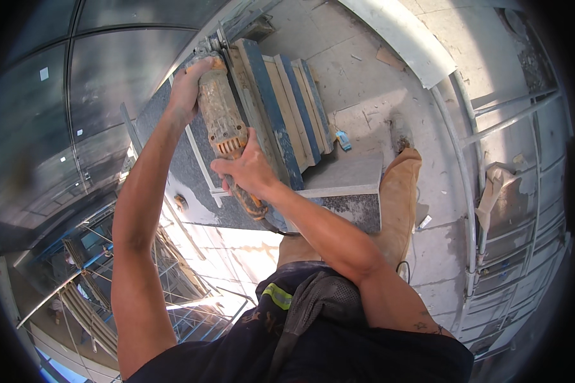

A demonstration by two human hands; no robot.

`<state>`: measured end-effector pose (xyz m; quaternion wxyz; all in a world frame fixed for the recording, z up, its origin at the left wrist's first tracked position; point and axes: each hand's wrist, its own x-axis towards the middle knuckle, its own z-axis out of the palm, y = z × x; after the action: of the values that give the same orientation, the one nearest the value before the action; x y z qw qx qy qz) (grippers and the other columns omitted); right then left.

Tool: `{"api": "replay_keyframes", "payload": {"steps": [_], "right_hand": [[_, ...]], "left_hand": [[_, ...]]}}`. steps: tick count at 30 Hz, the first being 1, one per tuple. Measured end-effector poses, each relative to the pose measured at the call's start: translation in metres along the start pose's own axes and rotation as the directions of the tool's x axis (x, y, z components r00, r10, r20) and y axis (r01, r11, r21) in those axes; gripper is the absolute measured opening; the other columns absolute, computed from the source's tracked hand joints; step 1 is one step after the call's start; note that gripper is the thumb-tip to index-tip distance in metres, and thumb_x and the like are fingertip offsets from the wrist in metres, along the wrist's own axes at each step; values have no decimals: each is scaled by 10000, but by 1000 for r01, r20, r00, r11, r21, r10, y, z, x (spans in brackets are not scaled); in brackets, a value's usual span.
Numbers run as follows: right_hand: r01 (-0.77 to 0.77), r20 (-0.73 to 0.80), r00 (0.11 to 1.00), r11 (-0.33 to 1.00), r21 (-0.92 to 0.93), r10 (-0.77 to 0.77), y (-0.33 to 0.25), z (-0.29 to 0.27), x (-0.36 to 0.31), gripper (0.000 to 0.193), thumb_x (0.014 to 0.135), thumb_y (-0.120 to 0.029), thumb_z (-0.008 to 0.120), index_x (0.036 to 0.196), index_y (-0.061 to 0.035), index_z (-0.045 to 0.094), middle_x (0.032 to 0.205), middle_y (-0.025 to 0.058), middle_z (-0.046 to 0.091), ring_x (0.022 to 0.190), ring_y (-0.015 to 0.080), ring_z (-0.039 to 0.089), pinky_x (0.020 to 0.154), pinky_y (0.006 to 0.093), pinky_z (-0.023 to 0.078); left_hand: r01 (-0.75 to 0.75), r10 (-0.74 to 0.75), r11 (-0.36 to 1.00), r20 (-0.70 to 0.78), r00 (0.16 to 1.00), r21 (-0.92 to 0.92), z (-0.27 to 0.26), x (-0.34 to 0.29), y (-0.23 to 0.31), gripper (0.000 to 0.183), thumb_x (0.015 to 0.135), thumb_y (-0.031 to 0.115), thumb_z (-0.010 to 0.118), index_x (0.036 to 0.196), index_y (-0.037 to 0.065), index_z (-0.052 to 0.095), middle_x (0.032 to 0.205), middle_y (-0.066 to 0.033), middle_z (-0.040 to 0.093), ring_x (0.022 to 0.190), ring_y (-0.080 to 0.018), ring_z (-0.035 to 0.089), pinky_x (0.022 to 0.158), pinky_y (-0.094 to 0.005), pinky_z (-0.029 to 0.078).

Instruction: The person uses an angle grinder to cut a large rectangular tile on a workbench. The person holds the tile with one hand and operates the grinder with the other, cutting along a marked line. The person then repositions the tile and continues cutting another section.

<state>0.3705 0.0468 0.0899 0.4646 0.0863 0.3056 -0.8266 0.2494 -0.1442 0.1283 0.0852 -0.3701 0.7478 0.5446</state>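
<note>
Both of my hands are on a worn, dust-covered angle grinder [220, 108] with orange parts. My left hand [186, 86] wraps round its front end, near the head. Around the narrower rear handle, my right hand [252, 169] is closed, and a dark cord trails from that end. Below and beside the tool lies a dark grey speckled slab [198, 169] with a pale strip along it. The grinder's disc is hardly visible from here. Right of the tool stand several boards or slabs [268, 96] with blue and beige faces, leaning together.
A grey block [345, 175] lies by my leg, with a light blue packet [344, 140] beyond it. My dusty boot [400, 131] rests on the paved floor. Metal railings [457, 134] run along the right. Dark glass panels [38, 83] rise at left, above scaffolding [83, 271].
</note>
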Motion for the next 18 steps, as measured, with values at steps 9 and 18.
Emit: {"api": "replay_keyframes", "payload": {"steps": [9, 18], "right_hand": [[-14, 13, 1000, 1000, 8, 14, -10, -2, 19, 710, 839, -35, 783, 1311, -15, 253, 839, 129, 630, 535, 211, 636, 441, 374, 531], [6, 15, 1000, 1000, 18, -6, -7, -2, 4, 711, 845, -47, 786, 1313, -6, 252, 818, 136, 629, 518, 220, 630, 423, 377, 523]], "left_hand": [[13, -16, 998, 49, 999, 64, 3, 11, 12, 626, 912, 371, 780, 1254, -110, 573, 1100, -194, 688, 963, -272, 730, 854, -415, 620], [15, -21, 998, 82, 996, 66, 4, 1, 14, 644, 926, 362, 765, 1280, -123, 533, 1135, -206, 669, 986, -270, 724, 837, -408, 624]]}}
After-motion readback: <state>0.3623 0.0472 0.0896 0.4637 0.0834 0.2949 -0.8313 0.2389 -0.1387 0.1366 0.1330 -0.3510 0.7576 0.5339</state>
